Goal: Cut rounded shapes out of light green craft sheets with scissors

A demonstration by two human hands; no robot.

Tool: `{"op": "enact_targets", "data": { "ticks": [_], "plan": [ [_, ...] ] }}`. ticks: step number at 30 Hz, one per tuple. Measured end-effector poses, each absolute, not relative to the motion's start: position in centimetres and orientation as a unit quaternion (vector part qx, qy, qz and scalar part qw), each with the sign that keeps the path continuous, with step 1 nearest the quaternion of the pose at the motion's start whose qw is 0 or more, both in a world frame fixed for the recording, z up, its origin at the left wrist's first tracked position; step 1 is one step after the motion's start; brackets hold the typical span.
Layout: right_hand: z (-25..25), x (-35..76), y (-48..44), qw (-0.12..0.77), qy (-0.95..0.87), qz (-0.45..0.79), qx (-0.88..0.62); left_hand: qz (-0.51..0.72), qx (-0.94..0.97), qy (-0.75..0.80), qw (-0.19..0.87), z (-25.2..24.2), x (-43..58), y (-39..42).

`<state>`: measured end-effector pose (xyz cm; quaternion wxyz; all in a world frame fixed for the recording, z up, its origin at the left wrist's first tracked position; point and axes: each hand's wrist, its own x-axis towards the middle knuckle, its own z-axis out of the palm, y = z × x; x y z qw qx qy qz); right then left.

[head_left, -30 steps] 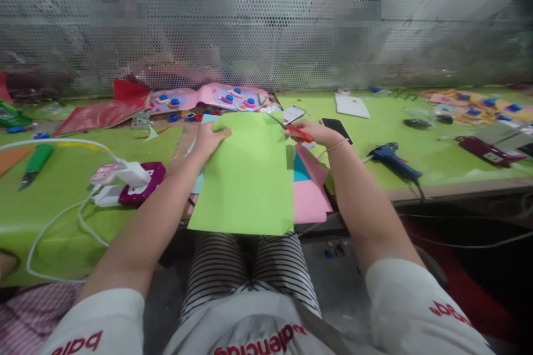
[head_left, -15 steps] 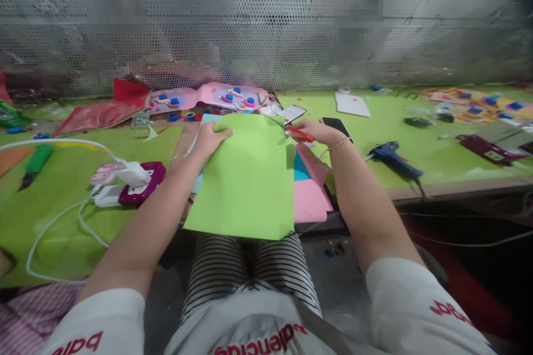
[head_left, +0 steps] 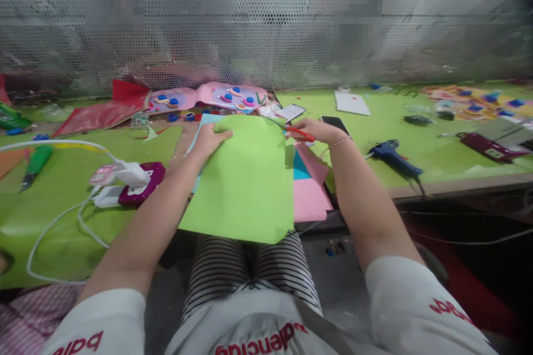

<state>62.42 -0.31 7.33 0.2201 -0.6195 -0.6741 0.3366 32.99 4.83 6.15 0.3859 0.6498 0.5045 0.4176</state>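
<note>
A large light-green sheet of paper (head_left: 245,183) hangs over the table edge above my lap. My left hand (head_left: 211,138) grips its upper left part, thumb on top and the other fingers hidden underneath. At the sheet's upper right edge, my right hand (head_left: 316,132) is closed around red-handled scissors (head_left: 300,134). The dark blades reach to the paper's corner; how far apart they are I cannot make out. Pink paper (head_left: 310,199) and a bit of blue paper (head_left: 300,167) lie beneath on the right, with light-blue paper (head_left: 210,118) showing behind my left hand.
A purple power strip (head_left: 144,191) with white plugs and cables sits left of my arm. To the right are a blue glue gun (head_left: 393,160) and a black phone (head_left: 335,122). A green utility knife (head_left: 37,165) lies far left. A perforated metal screen (head_left: 266,28) stands behind.
The green sheet's lower edge has shifted slightly left and downward. Both hands stay almost where they were, still holding the paper and the scissors.
</note>
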Motion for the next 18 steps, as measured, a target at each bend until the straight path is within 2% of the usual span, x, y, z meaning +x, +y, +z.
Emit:
{"op": "enact_targets", "data": {
  "ticks": [5,8,12,18],
  "plan": [
    [7.7,62.2,-0.5,0.213,-0.647,0.329,-0.654,0.422,0.628,0.512,0.407,7.4,33.3,3.6],
    [7.7,62.2,-0.4,0.250,-0.624,0.324,-0.665,0.438,0.613,0.512,0.412,7.1,32.9,4.1],
    [6.9,62.4,0.1,0.323,-0.610,0.341,-0.638,0.504,0.592,0.485,0.400,4.8,32.3,6.6],
    [5.2,61.8,1.2,0.366,-0.586,0.361,-0.626,0.624,0.536,0.423,0.381,0.7,32.0,11.1]
  ]
}}
